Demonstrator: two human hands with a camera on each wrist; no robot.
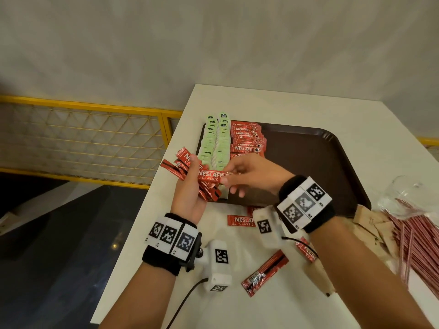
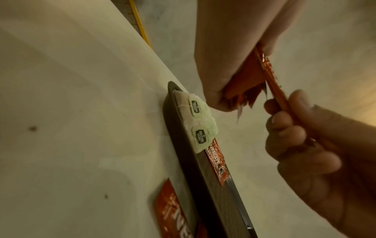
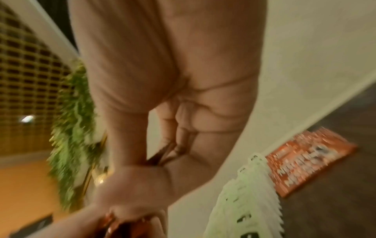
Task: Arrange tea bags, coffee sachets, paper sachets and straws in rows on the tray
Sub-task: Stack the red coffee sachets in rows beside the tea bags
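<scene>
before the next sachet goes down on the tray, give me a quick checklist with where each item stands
1. Left hand grips the bunch of coffee sachets: ok.
2. Right hand pinches one top sachet: ok.
3. Only one sachet pinched: cannot tell.
4. Coffee row beside tea bags has room at its near end: ok.
5. Tray bare for later rows: ok.
6. Loose sachets off the tray: not ok.
</scene>
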